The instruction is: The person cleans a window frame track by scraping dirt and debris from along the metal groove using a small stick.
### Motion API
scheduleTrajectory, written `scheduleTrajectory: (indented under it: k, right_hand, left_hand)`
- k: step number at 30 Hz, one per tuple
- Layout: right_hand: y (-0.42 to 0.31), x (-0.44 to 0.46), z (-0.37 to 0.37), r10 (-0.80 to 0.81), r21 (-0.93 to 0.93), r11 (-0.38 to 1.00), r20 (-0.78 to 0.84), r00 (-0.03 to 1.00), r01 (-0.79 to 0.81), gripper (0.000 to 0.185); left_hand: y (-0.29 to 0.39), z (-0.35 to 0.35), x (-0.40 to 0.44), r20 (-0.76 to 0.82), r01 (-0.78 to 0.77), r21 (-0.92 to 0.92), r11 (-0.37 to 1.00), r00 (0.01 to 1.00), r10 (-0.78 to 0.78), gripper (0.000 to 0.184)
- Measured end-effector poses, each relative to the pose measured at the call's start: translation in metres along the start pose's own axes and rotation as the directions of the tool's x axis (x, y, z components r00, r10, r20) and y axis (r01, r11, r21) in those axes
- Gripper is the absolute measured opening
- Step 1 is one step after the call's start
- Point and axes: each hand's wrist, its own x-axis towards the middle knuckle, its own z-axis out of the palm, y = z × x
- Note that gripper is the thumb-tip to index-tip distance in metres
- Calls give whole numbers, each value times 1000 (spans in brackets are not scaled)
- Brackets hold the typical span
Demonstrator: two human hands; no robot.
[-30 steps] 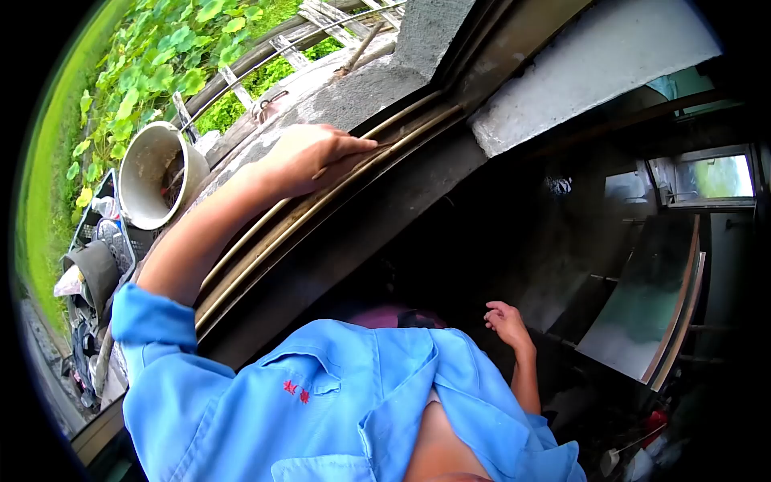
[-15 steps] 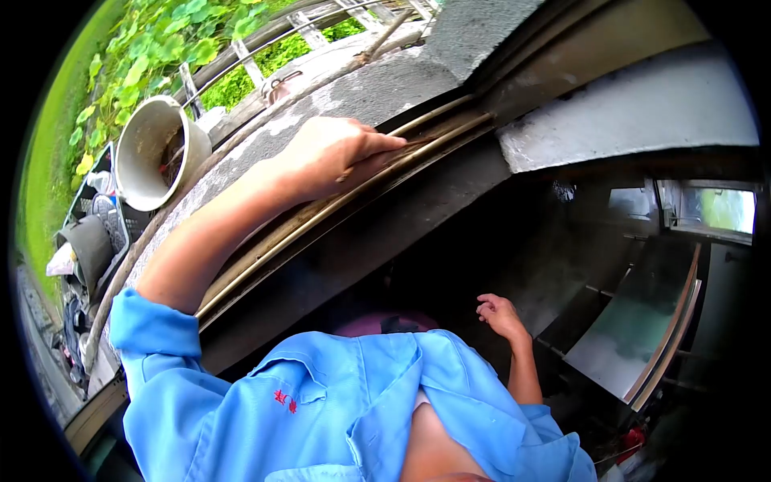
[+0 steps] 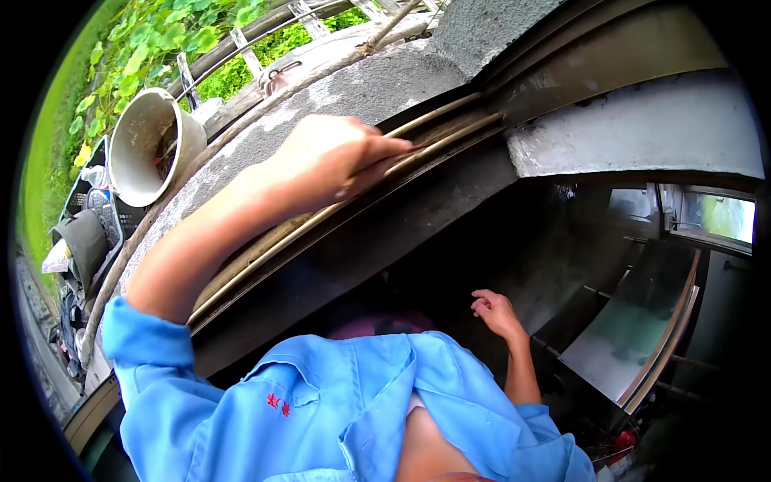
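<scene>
My left hand [image 3: 341, 157] is over the window sill track [image 3: 450, 132], its fingers pressed together and slightly blurred. The index finger reaches along the groove between two pale rails, where brownish debris lies. Whatever may be between the fingertips is hidden. Lower right, my right hand [image 3: 494, 312] hangs in the air before the dark room, fingers loosely bent and apart, holding nothing. Both arms come out of a blue shirt [image 3: 321, 402] with rolled sleeves and red stitching.
Outside on the left stands a whitish bucket [image 3: 148, 153] with dark scraps inside, beside a crate [image 3: 108, 205] of odds and ends. A rough concrete ledge [image 3: 385, 80] borders the sill. Indoors at right, a pale sloped panel [image 3: 610, 345] has a wooden edge.
My left hand has shifted slightly along the track, its fingers now more blurred. My right hand has moved slightly left and up. The view has tilted a little.
</scene>
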Motion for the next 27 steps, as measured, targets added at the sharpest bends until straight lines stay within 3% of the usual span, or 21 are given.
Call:
scheduleTrajectory:
  k: [1,3,5,7,9,12,13,15,16,22,27]
  right_hand:
    - [-6,2,-1,-3,-2,1000,1,1000,3,29]
    - [-36,5,-6,-252,155,943,-241,937,294,25]
    - [-90,14,-17,-429,28,860,-499,753,509,20]
    - [-135,27,-28,-601,-196,744,-615,511,639,18]
    - [-174,44,-31,-745,-356,568,-607,279,742,19]
    - [-206,74,-30,-826,-406,399,-548,130,822,21]
    - [-210,85,-29,-841,-411,369,-530,111,834,22]
    - [-216,98,-21,-829,-368,405,-533,167,837,21]
    - [-216,104,-19,-847,-472,377,-523,91,797,21]
    - [-215,105,-14,-827,-499,420,-555,93,758,22]
    - [-213,107,-15,-826,-495,416,-557,89,763,22]
  left_hand:
    - [0,6,10,-22,3,29,1000,1000,-2,25]
    - [-1,28,46,-9,-17,76,997,1000,17,30]
    - [4,36,75,-30,35,66,997,999,-33,30]
    - [7,36,72,-20,22,91,996,1000,-20,30]
    - [7,30,56,-5,15,133,991,1000,-15,29]
    - [-2,19,23,-133,-50,-98,994,990,36,26]
    - [-2,20,25,-132,-48,-100,994,991,34,26]
    - [-5,19,29,-84,-3,-152,988,996,-10,26]
    - [-8,24,37,-104,-19,-113,993,995,7,27]
    - [-20,38,75,-190,-125,-3,992,974,122,27]
    - [-10,41,67,-182,-39,127,991,981,62,27]
